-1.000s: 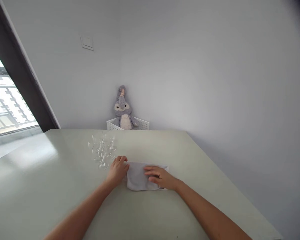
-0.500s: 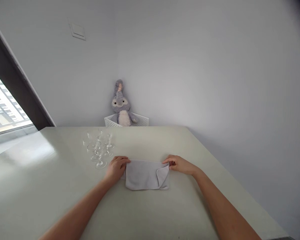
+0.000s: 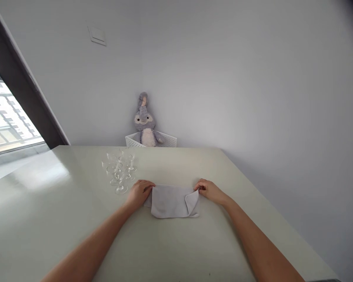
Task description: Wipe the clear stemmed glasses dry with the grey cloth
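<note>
A light grey cloth (image 3: 169, 201) lies folded on the pale table, with one corner flap turned over at its right side. My left hand (image 3: 140, 192) pinches its far left corner between thumb and fingers. At the far right corner, my right hand (image 3: 209, 190) is closed on the cloth's edge, fingertips together. A bit of an under layer sticks out past the left side of the fold, next to my left hand.
Several clear stemmed glasses (image 3: 121, 188) stand in a cluster left of and beyond my left hand. Behind the pale table (image 3: 76, 219), a grey plush toy (image 3: 148, 137) sits in a white perforated basket (image 3: 171, 141). A wall runs along the right edge.
The view has shifted slightly. Both hands keep hold of the cloth's far corners, and its far edge looks a little raised, the right corner most.
</note>
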Motion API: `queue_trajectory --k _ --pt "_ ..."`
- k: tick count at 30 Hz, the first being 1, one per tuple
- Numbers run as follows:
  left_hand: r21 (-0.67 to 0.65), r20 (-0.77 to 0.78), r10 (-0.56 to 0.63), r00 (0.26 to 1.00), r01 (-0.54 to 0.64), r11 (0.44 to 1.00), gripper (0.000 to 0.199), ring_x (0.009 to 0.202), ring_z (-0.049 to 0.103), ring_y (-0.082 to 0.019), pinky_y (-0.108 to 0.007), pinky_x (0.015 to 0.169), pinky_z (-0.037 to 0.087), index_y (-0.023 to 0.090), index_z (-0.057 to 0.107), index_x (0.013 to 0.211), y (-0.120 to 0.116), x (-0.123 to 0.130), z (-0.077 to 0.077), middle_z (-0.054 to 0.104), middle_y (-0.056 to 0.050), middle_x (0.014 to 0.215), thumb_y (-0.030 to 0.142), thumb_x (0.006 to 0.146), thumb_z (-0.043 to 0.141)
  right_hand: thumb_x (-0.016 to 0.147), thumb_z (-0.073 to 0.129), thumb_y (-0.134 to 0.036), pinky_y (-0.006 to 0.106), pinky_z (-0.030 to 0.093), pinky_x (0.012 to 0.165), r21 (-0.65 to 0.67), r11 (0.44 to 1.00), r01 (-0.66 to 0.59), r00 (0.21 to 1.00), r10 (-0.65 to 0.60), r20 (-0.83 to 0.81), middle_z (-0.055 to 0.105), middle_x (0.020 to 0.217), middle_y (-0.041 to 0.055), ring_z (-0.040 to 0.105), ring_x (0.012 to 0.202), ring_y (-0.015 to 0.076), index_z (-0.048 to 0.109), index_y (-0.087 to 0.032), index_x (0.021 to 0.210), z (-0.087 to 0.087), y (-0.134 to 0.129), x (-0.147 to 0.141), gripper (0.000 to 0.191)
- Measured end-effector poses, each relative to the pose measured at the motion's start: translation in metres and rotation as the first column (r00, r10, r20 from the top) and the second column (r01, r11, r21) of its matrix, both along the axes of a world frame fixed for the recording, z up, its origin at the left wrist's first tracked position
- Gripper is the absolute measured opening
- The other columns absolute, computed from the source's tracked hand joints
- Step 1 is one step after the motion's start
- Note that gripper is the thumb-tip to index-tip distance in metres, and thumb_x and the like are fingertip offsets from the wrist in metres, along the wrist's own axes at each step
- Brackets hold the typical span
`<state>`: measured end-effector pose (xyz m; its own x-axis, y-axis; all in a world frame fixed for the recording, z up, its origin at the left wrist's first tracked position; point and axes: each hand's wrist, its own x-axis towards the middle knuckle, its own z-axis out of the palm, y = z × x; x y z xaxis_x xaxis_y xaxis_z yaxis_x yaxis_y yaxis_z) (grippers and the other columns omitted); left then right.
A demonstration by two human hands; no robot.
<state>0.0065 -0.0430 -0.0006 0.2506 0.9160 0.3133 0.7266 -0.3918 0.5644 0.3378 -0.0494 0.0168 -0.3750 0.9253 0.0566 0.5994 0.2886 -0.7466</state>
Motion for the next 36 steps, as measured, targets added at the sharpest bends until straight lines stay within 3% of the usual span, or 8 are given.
queue_trajectory --k 5,10,16,21,26,30,33,36 --pt "-0.074 0.098 0.032 0.995 -0.024 0.997 0.026 0.093 0.054 -0.019 -0.031 0.082 0.041 0.026 0.064 0.086 -0.001 -0.001 0.002 0.064 0.001 0.093 0.03 0.077 0.04 0.072 0.04 -0.019 0.024 0.035 0.058 0.023 0.994 0.104 0.991 -0.102 -0.086 0.054 0.074 -0.0011 0.046 0.064 0.0123 0.054 -0.02 0.076 -0.007 0.002 -0.006 0.015" --pt "-0.153 0.276 0.101 0.956 -0.06 0.986 0.025 0.09 0.056 -0.016 -0.029 0.08 0.043 0.023 0.06 0.09 -0.003 -0.002 0.004 0.061 -0.001 0.103 0.028 0.076 0.039 0.077 0.036 -0.026 0.022 0.031 0.051 -0.044 0.975 0.219 0.949 -0.223 -0.222 0.046 0.061 -0.0055 0.04 0.053 0.0106 0.045 -0.021 0.08 -0.011 0.004 -0.007 0.011" --pt "-0.104 0.046 0.035 0.998 -0.03 0.994 0.038 0.103 0.049 -0.02 -0.035 0.088 0.037 0.03 0.056 0.108 -0.003 0.004 0.004 0.06 0.0 0.107 0.026 0.072 0.047 0.074 0.038 -0.023 0.023 0.034 0.054 -0.023 0.979 0.203 0.966 -0.205 -0.158 0.052 0.066 -0.0038 0.045 0.058 0.0122 0.047 -0.021 0.087 -0.011 0.003 -0.01 0.016" --pt "-0.107 -0.025 0.021 0.999 -0.024 0.994 0.033 0.1 0.049 -0.021 -0.036 0.089 0.036 0.031 0.064 0.095 0.008 0.009 0.003 0.061 0.003 0.105 0.019 0.072 0.044 0.072 0.038 -0.018 0.028 0.04 0.067 0.019 0.984 0.175 0.977 -0.172 -0.124 0.059 0.084 0.001 0.053 0.072 0.0151 0.051 -0.021 0.101 -0.012 0.003 -0.015 0.032" --pt "-0.128 -0.022 0.104 0.994 -0.106 0.986 0.03 0.091 0.053 -0.021 -0.035 0.082 0.039 0.031 0.067 0.083 0.014 0.016 0.003 0.065 0.003 0.094 0.018 0.068 0.045 0.071 0.037 -0.017 0.031 0.041 0.077 -0.012 0.983 0.182 0.975 -0.182 -0.13 0.061 0.1 0.0028 0.055 0.087 0.0175 0.057 -0.022 0.103 -0.008 0.003 -0.016 0.038" --pt "-0.192 0.13 0.158 0.979 -0.131 0.972 0.024 0.085 0.056 -0.02 -0.031 0.074 0.042 0.03 0.067 0.08 0.012 0.017 0.004 0.066 0.002 0.087 0.025 0.07 0.045 0.073 0.039 -0.022 0.032 0.042 0.077 -0.061 0.981 0.182 0.954 -0.192 -0.232 0.061 0.102 0.0032 0.055 0.089 0.0182 0.061 -0.021 0.098 -0.007 0.003 -0.016 0.034" --pt "-0.234 0.344 0.162 0.925 -0.083 0.969 0.024 0.074 0.057 -0.017 -0.027 0.066 0.043 0.023 0.065 0.082 0.008 0.015 0.005 0.065 0.0 0.081 0.027 0.071 0.044 0.073 0.04 -0.027 0.03 0.044 0.063 -0.117 0.969 0.219 0.91 -0.246 -0.334 0.064 0.086 0.0028 0.056 0.069 0.0155 0.062 -0.021 0.097 -0.007 0.002 -0.016 0.033" --pt "-0.176 0.492 0.135 0.86 -0.054 0.983 0.023 0.069 0.055 -0.015 -0.024 0.063 0.042 0.019 0.063 0.081 0.002 0.013 0.012 0.063 0.0 0.075 0.03 0.072 0.045 0.072 0.044 -0.028 0.027 0.041 0.054 -0.134 0.965 0.227 0.865 -0.263 -0.427 0.062 0.078 0.0019 0.05 0.057 0.0123 0.062 -0.021 0.096 -0.004 -0.001 -0.016 0.031"
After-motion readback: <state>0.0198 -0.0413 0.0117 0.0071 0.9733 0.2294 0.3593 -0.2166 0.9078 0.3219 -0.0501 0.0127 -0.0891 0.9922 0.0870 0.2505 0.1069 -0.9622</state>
